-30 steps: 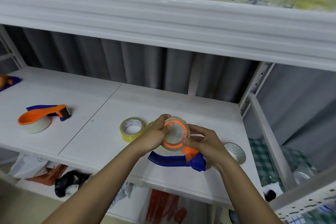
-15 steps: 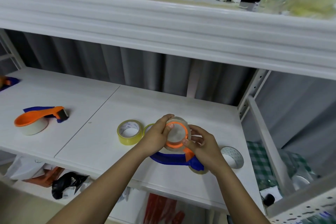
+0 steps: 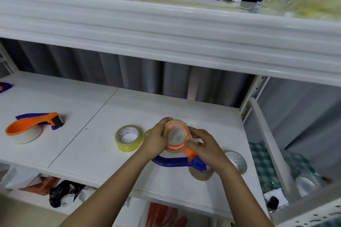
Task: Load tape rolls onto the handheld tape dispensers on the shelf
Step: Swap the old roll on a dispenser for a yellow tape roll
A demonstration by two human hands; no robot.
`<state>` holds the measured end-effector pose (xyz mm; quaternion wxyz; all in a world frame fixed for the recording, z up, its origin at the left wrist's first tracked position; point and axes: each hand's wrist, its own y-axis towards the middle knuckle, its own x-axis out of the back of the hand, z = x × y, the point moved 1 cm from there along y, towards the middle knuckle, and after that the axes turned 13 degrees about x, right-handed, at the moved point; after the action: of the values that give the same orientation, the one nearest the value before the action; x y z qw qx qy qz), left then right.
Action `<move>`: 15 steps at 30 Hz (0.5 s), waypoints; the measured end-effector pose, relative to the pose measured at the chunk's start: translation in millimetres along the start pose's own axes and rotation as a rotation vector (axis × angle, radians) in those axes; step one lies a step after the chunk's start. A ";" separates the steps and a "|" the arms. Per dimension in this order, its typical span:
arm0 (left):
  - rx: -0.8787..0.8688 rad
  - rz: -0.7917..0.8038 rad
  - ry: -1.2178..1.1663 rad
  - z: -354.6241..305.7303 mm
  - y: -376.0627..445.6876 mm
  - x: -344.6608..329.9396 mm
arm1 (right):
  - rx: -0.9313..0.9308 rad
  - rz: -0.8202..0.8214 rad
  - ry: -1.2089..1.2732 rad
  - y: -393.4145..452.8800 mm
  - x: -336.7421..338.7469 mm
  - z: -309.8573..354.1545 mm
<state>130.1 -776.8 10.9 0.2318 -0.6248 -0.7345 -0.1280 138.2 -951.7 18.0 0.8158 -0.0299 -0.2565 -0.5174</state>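
Since the earlier frame the hands and the dispenser have shifted only slightly, and a brownish roll under the right wrist has come further into view. The fingers (image 3: 167,122) of the left hand (image 3: 155,140) are curled round the left edge of the clear tape roll (image 3: 176,137), thumb against its face. The fingers of the right hand (image 3: 206,148) are curled round the roll's right edge and the orange neck of the dispenser (image 3: 177,161). The clear roll sits in the dispenser's orange ring, held just above the shelf (image 3: 92,143), with the blue handle curving below both hands. Just left of the left hand a yellow tape roll (image 3: 128,139) stands on the shelf, and a second yellowish roll shows as a thin edge between it and the hand. Beneath the right wrist lies the brown tape roll (image 3: 201,174), partly hidden. To the right of that, near the shelf's edge, rests a white patterned roll (image 3: 237,160). Well apart at the far left lies a second dispenser (image 3: 30,128), orange and blue, already carrying a pale roll. The upper shelf (image 3: 166,29) carries red items and assorted clutter.
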 end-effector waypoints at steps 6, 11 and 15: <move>0.068 0.220 -0.045 -3.2 6.5 8.9 | -0.003 -0.028 0.085 -5.3 9.1 5.6; -0.039 0.072 0.017 -12.4 -5.2 3.3 | -0.018 -0.115 0.142 -8.0 8.3 7.8; -0.073 -0.051 0.045 -17.6 -11.1 -3.2 | 0.008 -0.153 0.109 -11.2 2.1 5.0</move>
<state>122.8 -790.0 25.5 0.2222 -0.6109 -0.7396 -0.1746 127.4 -957.1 20.8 0.7868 0.0215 -0.2152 -0.5780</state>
